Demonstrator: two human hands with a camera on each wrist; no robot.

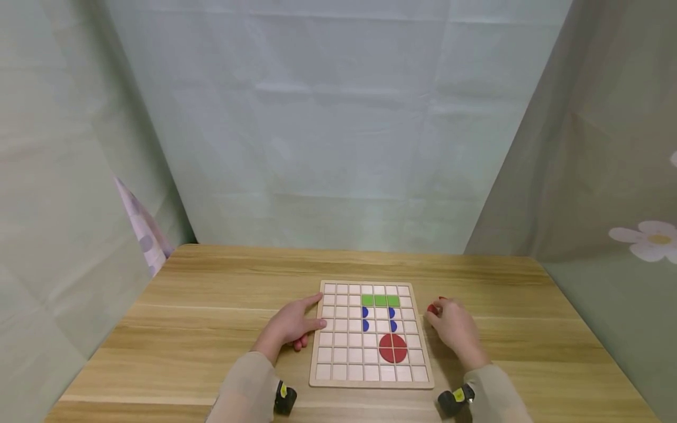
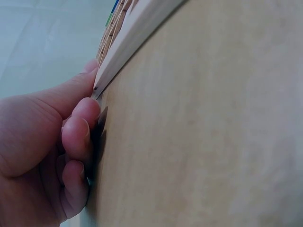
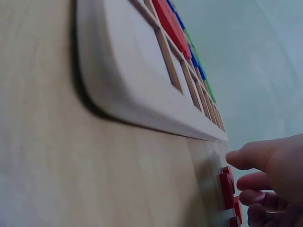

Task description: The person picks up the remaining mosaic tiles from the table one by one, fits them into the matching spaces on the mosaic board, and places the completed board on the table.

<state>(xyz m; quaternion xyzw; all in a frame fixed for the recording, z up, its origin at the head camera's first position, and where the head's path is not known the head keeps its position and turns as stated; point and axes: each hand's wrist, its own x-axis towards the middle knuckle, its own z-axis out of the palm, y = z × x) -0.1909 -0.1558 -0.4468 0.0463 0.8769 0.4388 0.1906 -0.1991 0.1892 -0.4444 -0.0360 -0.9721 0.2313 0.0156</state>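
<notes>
A wooden grid board point(image 1: 319, 367) lies on the table. Three green squares point(image 1: 380, 301), several blue half-circles point(image 1: 393, 326) and a red circle of quarter pieces point(image 1: 387, 355) sit in its cells. My left hand point(image 1: 290, 322) rests at the board's left edge, index finger and thumb straight against the rim, the other fingers curled below. Just off the right edge, my right hand point(image 1: 456, 329) reaches over several red pieces point(image 3: 227, 191) on the table. Its thumb and fingers stand apart around them in the right wrist view, and it partly hides them from the head view.
The wooden table point(image 1: 211, 305) spreads around the board on all sides. Pale curtains point(image 1: 338, 147) hang behind it and at both sides. A folded patterned cloth corner point(image 1: 141, 226) hangs by the table's far left corner.
</notes>
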